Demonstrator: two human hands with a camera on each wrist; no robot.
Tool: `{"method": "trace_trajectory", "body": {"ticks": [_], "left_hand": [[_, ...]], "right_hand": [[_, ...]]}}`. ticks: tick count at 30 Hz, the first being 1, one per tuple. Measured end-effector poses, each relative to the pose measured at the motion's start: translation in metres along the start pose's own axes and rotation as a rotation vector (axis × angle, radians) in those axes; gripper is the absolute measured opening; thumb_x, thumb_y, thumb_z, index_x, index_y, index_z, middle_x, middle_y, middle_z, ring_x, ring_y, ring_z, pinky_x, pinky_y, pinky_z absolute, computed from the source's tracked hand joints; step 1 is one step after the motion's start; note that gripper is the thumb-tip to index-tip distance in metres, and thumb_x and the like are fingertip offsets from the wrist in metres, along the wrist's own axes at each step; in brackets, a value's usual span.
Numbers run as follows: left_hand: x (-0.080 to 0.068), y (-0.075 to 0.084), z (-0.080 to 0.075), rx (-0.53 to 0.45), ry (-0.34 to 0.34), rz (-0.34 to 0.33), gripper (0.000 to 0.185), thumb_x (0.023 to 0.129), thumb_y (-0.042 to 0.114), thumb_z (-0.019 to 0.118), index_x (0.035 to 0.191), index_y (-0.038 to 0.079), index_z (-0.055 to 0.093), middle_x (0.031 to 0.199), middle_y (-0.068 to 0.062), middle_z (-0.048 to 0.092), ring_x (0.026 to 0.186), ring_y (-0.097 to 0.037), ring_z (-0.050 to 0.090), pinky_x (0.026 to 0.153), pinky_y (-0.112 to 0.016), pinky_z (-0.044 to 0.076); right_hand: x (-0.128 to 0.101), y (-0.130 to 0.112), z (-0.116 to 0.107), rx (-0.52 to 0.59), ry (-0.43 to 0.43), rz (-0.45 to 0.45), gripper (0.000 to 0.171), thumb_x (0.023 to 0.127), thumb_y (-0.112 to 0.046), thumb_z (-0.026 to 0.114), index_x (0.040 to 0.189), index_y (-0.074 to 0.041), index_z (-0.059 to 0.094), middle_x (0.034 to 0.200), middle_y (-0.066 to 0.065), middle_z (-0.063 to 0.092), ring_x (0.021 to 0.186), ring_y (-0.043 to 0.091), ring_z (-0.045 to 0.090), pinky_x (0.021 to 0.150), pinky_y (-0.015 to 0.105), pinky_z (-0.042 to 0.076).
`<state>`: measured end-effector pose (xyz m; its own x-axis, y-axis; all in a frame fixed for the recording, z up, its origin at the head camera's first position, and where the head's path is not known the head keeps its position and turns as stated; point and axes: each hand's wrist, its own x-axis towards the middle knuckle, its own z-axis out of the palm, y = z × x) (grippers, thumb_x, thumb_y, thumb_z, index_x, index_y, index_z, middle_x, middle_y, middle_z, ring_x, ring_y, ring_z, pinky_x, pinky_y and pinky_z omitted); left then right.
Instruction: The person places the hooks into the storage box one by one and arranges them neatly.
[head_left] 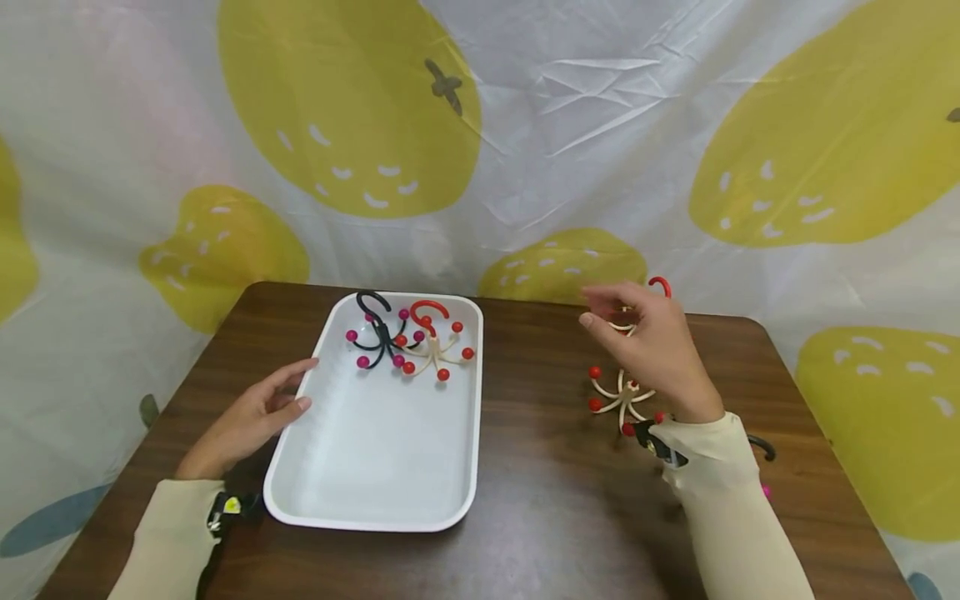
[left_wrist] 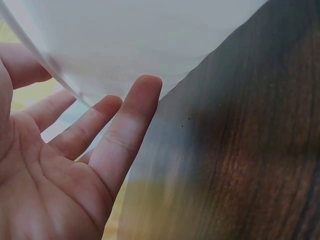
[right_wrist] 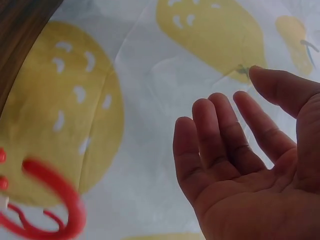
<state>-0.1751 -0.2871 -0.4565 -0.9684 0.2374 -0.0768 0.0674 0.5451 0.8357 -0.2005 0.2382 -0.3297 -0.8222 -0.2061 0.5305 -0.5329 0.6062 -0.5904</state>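
Note:
My left hand [head_left: 258,412] holds the left rim of a white tray [head_left: 375,467], thumb over the rim. In the left wrist view, straight fingers [left_wrist: 127,125] lie against its outer wall. At the tray's back lie a black hook hanger [head_left: 383,337] with pink ball tips and a cream one [head_left: 433,348] with red balls and a red hook. My right hand [head_left: 652,342], fingers extended and nothing in them, hovers over the right side. Below it is a cream hanger [head_left: 627,393] with red balls. A red hook [head_left: 660,286] shows behind the hand, its hanger partly hidden.
A black hook [head_left: 762,447] and a pink ball show beside the right sleeve, the remainder hidden by the arm. The brown wooden table [head_left: 555,500] ends at the back against a hanging sheet [head_left: 540,167] printed with yellow fruit.

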Motion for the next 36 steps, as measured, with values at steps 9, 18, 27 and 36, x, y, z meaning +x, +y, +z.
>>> {"method": "trace_trajectory", "body": {"ticks": [9, 18, 27, 36], "left_hand": [[-0.001, 0.002, 0.001, 0.003, 0.004, -0.026, 0.069, 0.106, 0.036, 0.065, 0.166, 0.025, 0.034, 0.159, -0.026, 0.044, 0.130, -0.049, 0.059, 0.096, -0.057, 0.060], [-0.001, 0.003, 0.002, 0.006, 0.005, -0.038, 0.069, 0.107, 0.035, 0.064, 0.167, 0.026, 0.033, 0.160, -0.027, 0.043, 0.130, -0.049, 0.060, 0.095, -0.057, 0.061], [0.000, 0.003, 0.003, 0.017, 0.006, -0.050, 0.070, 0.107, 0.036, 0.064, 0.168, 0.027, 0.031, 0.161, -0.028, 0.042, 0.131, -0.050, 0.059, 0.095, -0.057, 0.061], [-0.001, 0.002, 0.002, 0.010, 0.012, -0.023, 0.068, 0.107, 0.033, 0.064, 0.167, 0.025, 0.033, 0.160, -0.028, 0.043, 0.127, -0.047, 0.061, 0.094, -0.055, 0.061]], "right_hand": [[-0.018, 0.016, -0.027, -0.054, -0.016, 0.082, 0.028, 0.095, -0.016, 0.079, 0.124, -0.017, 0.078, 0.103, 0.002, 0.076, 0.086, -0.006, 0.069, 0.076, 0.010, 0.055], [-0.035, 0.036, -0.038, -0.159, -0.007, 0.094, 0.027, 0.095, -0.018, 0.080, 0.122, -0.013, 0.078, 0.107, 0.006, 0.078, 0.091, -0.010, 0.064, 0.082, 0.004, 0.048], [-0.049, 0.053, -0.044, -0.184, -0.085, 0.137, 0.035, 0.095, -0.019, 0.081, 0.130, -0.015, 0.074, 0.124, 0.007, 0.077, 0.096, -0.003, 0.070, 0.081, 0.002, 0.048], [-0.052, 0.063, -0.045, -0.221, -0.188, 0.155, 0.026, 0.098, -0.021, 0.078, 0.122, -0.011, 0.077, 0.123, 0.010, 0.075, 0.100, 0.026, 0.077, 0.080, 0.027, 0.063]]}}
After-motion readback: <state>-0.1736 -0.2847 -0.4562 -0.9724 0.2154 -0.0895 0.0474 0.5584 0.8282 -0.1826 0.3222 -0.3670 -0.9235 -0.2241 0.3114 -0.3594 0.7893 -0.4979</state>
